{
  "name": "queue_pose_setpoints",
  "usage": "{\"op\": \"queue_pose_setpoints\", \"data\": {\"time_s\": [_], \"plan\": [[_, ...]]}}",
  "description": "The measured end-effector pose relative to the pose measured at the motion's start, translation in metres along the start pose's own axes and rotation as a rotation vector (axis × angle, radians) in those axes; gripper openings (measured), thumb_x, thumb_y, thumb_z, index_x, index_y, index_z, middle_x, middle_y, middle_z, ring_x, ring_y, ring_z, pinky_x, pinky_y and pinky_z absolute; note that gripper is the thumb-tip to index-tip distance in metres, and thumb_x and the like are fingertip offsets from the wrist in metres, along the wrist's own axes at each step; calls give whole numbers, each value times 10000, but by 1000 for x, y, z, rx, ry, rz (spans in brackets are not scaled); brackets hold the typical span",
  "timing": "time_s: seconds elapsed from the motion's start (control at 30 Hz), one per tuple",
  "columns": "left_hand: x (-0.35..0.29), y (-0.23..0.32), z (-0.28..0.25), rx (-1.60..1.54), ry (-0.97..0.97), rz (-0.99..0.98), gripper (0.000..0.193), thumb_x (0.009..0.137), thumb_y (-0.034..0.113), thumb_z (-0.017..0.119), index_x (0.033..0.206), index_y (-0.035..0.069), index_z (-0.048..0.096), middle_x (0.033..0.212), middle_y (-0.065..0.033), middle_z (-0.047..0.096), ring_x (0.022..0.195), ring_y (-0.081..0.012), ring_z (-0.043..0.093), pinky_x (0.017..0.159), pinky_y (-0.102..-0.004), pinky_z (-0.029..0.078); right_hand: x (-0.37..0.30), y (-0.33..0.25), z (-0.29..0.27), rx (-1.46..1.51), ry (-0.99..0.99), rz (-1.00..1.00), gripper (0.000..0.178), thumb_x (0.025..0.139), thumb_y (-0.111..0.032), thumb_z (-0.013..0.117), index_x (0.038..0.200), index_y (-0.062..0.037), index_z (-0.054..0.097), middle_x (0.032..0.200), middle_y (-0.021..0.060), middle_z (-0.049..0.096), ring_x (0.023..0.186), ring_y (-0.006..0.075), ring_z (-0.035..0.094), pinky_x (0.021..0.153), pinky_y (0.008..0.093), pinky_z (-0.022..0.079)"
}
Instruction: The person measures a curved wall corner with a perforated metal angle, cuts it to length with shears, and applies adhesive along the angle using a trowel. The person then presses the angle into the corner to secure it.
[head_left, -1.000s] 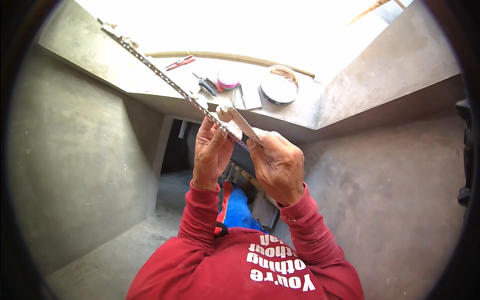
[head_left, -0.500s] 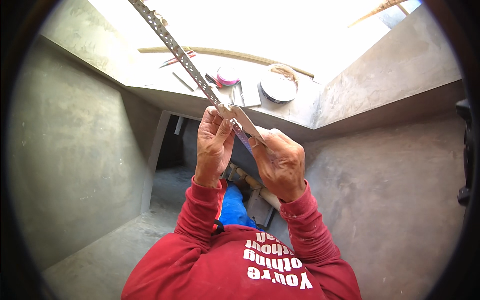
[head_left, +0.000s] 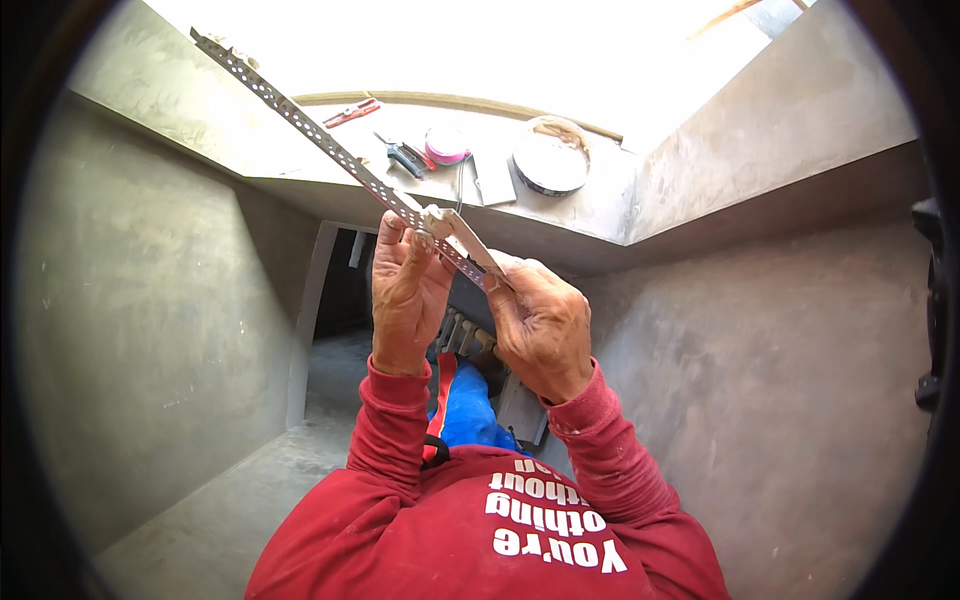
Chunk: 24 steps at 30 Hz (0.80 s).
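A long perforated metal corner bead (head_left: 330,148) slants from the upper left down to my hands. My left hand (head_left: 408,300) is closed on its lower part, thumb and fingers pinching it near a lump of pale paste (head_left: 435,220). Small dabs of paste also cling near the bead's far end. In my right hand (head_left: 545,325) is a flat, pale-smeared scraper (head_left: 470,243), its blade lying along the lower end of the bead with the tip at the paste. My right fingers cover the scraper's near end, and whether they also touch the bead is unclear.
On the bright ledge (head_left: 600,215) ahead lie red-handled pliers (head_left: 352,112), a utility knife (head_left: 405,160), a pink-rimmed tape roll (head_left: 447,148), a flat pale plate (head_left: 492,185) and a round tub (head_left: 545,188). Plastered walls rise both sides; pipes (head_left: 465,335) show below my hands.
Both hands have shifted slightly left with the corner bead and scraper. The bead's far end has swung left and come lower, uncovering the utility knife on the ledge.
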<state>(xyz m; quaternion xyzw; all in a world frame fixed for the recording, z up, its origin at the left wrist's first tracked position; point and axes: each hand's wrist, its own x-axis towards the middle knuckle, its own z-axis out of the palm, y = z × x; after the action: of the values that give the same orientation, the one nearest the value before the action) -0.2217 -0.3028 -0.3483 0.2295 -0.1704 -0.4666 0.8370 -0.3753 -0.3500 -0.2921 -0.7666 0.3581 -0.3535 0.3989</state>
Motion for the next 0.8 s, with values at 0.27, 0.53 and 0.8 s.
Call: {"op": "queue_pose_setpoints", "data": {"time_s": [0.27,0.53,0.8], "plan": [[0,-1,-5,20,-59,-2,279,1001,71,637,1262,145,572,1169,-68,629,1016,-198,602,887,-395,546,1,-3,-6,-125,-37,-63,200,917,-136,695,1113,-136,738,795,78,656,626,272,636,550,377,482],[3,3,-11,-1,-85,-6,228,1001,86,640,1214,163,614,1167,-62,642,1021,-207,607,885,-415,535,4,2,-22,-95,-120,-111,206,915,-155,694,1117,-147,736,791,58,664,619,266,649,545,372,490],[5,12,-10,-63,7,7,216,977,93,668,1174,167,619,1125,-37,692,1009,-181,660,856,-383,585,1,12,-15,-38,-38,-12,255,917,-117,686,1169,-110,721,827,103,668,673,295,664,600,391,513]]}}
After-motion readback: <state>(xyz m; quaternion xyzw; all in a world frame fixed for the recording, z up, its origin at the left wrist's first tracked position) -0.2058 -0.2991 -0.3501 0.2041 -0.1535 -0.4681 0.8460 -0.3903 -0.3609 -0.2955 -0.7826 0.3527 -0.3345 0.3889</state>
